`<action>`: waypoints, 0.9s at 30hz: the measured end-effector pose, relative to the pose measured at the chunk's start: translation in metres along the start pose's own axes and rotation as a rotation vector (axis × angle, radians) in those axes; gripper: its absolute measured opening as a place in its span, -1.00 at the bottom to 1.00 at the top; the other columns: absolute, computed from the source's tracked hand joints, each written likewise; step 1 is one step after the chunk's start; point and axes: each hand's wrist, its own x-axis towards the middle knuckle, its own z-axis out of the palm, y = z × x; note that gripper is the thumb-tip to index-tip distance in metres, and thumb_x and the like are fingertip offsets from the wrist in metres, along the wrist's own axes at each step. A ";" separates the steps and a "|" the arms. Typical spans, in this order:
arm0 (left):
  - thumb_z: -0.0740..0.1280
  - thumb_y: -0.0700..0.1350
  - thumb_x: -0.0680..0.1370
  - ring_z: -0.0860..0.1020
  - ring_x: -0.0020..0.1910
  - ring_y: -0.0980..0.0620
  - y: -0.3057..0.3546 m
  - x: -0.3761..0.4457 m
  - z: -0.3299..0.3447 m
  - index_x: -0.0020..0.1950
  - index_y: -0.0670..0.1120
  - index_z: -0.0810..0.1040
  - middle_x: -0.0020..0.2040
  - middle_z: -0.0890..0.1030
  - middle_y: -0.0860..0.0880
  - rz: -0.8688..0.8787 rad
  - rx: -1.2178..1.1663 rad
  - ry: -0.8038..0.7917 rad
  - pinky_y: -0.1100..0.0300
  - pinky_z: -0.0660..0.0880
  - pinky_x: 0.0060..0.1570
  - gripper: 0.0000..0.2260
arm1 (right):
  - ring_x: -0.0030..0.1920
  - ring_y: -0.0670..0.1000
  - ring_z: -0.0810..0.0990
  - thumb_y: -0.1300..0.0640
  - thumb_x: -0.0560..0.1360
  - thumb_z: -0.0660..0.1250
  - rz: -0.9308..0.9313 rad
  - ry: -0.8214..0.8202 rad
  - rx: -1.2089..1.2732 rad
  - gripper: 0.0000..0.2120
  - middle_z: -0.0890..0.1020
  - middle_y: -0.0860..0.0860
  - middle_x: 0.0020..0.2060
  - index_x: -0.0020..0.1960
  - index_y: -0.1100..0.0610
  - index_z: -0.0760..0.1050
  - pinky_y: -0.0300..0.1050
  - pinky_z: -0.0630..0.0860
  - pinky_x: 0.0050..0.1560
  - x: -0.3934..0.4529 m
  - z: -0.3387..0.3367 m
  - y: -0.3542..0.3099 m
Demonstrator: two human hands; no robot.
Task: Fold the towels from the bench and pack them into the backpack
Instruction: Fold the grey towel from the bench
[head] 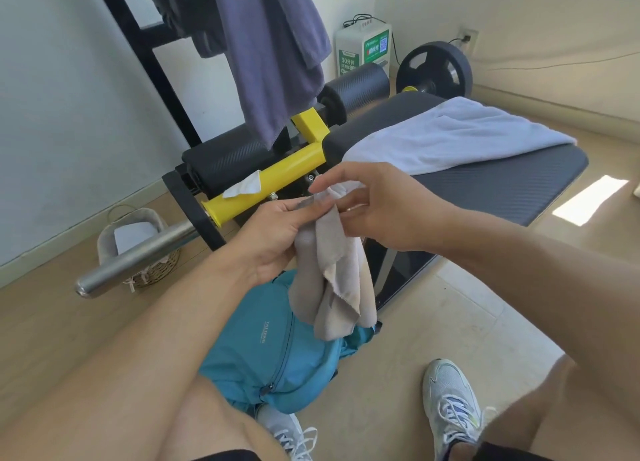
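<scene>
1. Nearest to me are my bare knees and the two pale sneakers (450, 408) on the floor; between them sits the teal backpack (266, 356), its front zipper apparently closed, though I cannot tell whether the main compartment is open.
2. Far left, a wicker basket (138, 249) stands on the floor behind the steel bar (138, 256) of the bench frame, well apart from my work.
3. My left hand (273, 238) grips the beige towel (332, 280) near its top edge, thumb and fingers curled round the cloth.
4. The towel hangs down bunched and creased from that grip, its lower end dangling just above the backpack. It is not yet folded, in my judgement.
5. My right hand (377, 207) meets the left at the towel's top corner, fingers pinching the hem, so the two hands are close together on the same cloth.
6. To the right, a light blue towel (450, 134) lies spread flat across the black bench pad (502, 186), untouched.
7. Above the bench, a purple-grey cloth (273, 44) hangs from the rack; whether it counts as a towel I cannot say.
8. Progress looks early: I see nothing packed, one towel is only being set up for folding, and at least one more waits on the bench.
</scene>
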 end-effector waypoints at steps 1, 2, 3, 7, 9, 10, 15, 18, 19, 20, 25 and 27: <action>0.42 -0.10 0.57 0.71 -0.18 0.05 0.001 -0.001 0.000 0.03 -0.14 0.72 -0.06 0.75 -0.08 -0.020 -0.009 0.006 0.24 0.62 -0.26 -0.85 | -0.05 -0.12 0.69 0.37 0.48 0.42 -0.031 0.006 -0.057 -0.59 0.68 -0.14 0.02 0.16 -0.07 0.61 -0.04 0.67 -0.06 0.000 0.000 0.000; 0.43 -0.10 0.56 0.71 -0.17 0.04 0.000 -0.002 0.001 0.06 -0.16 0.72 -0.05 0.75 -0.09 -0.036 -0.015 0.010 0.24 0.62 -0.25 -0.83 | -0.06 -0.15 0.67 0.37 0.47 0.41 -0.061 0.010 -0.109 -0.61 0.64 -0.18 0.02 0.13 -0.07 0.63 -0.14 0.65 -0.08 0.000 0.001 0.000; 0.44 -0.09 0.55 0.71 -0.16 0.03 0.000 -0.002 0.001 0.10 -0.17 0.72 -0.03 0.75 -0.10 -0.051 -0.019 0.011 0.23 0.63 -0.24 -0.79 | -0.05 -0.17 0.64 0.36 0.46 0.42 -0.088 0.011 -0.148 -0.64 0.61 -0.20 0.04 0.09 -0.06 0.66 -0.25 0.63 -0.09 0.000 0.001 0.000; 0.46 -0.04 0.49 0.69 -0.17 0.05 -0.002 -0.002 0.000 0.09 -0.15 0.74 -0.04 0.75 -0.10 -0.075 -0.028 0.003 0.22 0.62 -0.20 -0.75 | 0.02 -0.19 0.56 0.21 0.46 0.49 -0.180 0.032 -0.243 -0.84 0.59 -0.11 0.12 -0.08 -0.04 0.71 -0.46 0.49 -0.05 0.003 0.003 0.005; 0.43 -0.06 0.52 0.67 -0.21 0.04 -0.002 0.000 -0.004 0.09 -0.15 0.73 -0.10 0.74 -0.09 -0.073 -0.018 0.005 0.18 0.60 -0.18 -0.77 | 0.07 -0.23 0.49 0.10 0.49 0.49 -0.202 0.082 -0.328 -0.95 0.59 -0.14 0.16 -0.08 -0.05 0.69 -0.53 0.38 0.02 0.007 0.000 0.007; 0.40 -0.09 0.57 0.67 -0.22 0.03 -0.002 0.001 -0.006 0.10 -0.17 0.72 -0.11 0.74 -0.09 -0.074 -0.022 0.007 0.16 0.61 -0.16 -0.80 | 0.09 -0.25 0.46 0.08 0.50 0.48 -0.213 0.102 -0.356 -0.97 0.60 -0.16 0.16 -0.06 -0.02 0.67 -0.54 0.33 0.06 0.008 -0.002 0.007; 0.32 -0.17 0.64 0.70 -0.21 -0.01 -0.006 -0.001 -0.013 0.11 -0.18 0.71 -0.08 0.75 -0.14 -0.026 0.100 0.058 0.13 0.68 -0.18 -0.82 | -0.09 -0.02 0.58 0.13 0.57 0.35 -0.163 0.104 -0.389 -0.97 0.66 -0.03 -0.12 0.00 0.07 0.55 0.01 0.55 -0.06 0.006 -0.015 0.004; 0.38 -0.17 0.61 0.69 -0.26 0.00 -0.005 0.000 -0.011 -0.01 -0.16 0.72 -0.16 0.75 -0.11 0.062 0.152 0.188 0.15 0.67 -0.24 -0.87 | -0.28 -0.12 0.49 0.11 0.58 0.34 -0.124 0.047 -0.472 -0.96 0.55 -0.05 -0.35 0.02 0.04 0.56 -0.16 0.42 -0.25 0.005 -0.017 0.005; 0.39 -0.16 0.60 0.69 -0.27 0.00 -0.004 0.000 -0.010 -0.03 -0.16 0.72 -0.18 0.75 -0.10 0.078 0.147 0.201 0.16 0.66 -0.25 -0.88 | -0.32 -0.16 0.46 0.10 0.58 0.35 -0.113 0.031 -0.480 -0.95 0.48 -0.07 -0.41 0.01 0.03 0.58 -0.25 0.35 -0.32 0.005 -0.017 0.005; 0.40 -0.16 0.60 0.69 -0.27 0.01 -0.003 -0.001 -0.008 -0.04 -0.15 0.72 -0.18 0.75 -0.10 0.088 0.145 0.196 0.16 0.66 -0.26 -0.88 | -0.34 -0.20 0.44 0.08 0.57 0.37 -0.099 0.021 -0.477 -0.95 0.44 -0.09 -0.44 0.00 0.02 0.60 -0.30 0.33 -0.34 0.005 -0.016 0.006; 0.31 -0.11 0.66 0.69 -0.23 0.05 -0.001 -0.004 0.002 -0.03 -0.08 0.75 -0.13 0.75 -0.09 0.093 0.165 0.076 0.18 0.65 -0.21 -0.78 | -0.37 -0.22 0.45 -0.07 0.54 0.42 -0.049 0.068 -0.396 -0.85 0.46 -0.08 -0.44 -0.06 0.00 0.64 -0.36 0.35 -0.33 0.008 -0.011 0.010; 0.26 -0.11 0.69 0.70 -0.16 0.05 -0.002 -0.005 0.005 0.01 -0.07 0.74 -0.09 0.75 -0.09 0.090 0.159 0.020 0.16 0.64 -0.10 -0.74 | -0.38 -0.17 0.44 -0.12 0.53 0.42 -0.017 0.110 -0.397 -0.81 0.49 -0.08 -0.43 -0.07 0.00 0.64 -0.35 0.34 -0.35 0.009 -0.011 0.012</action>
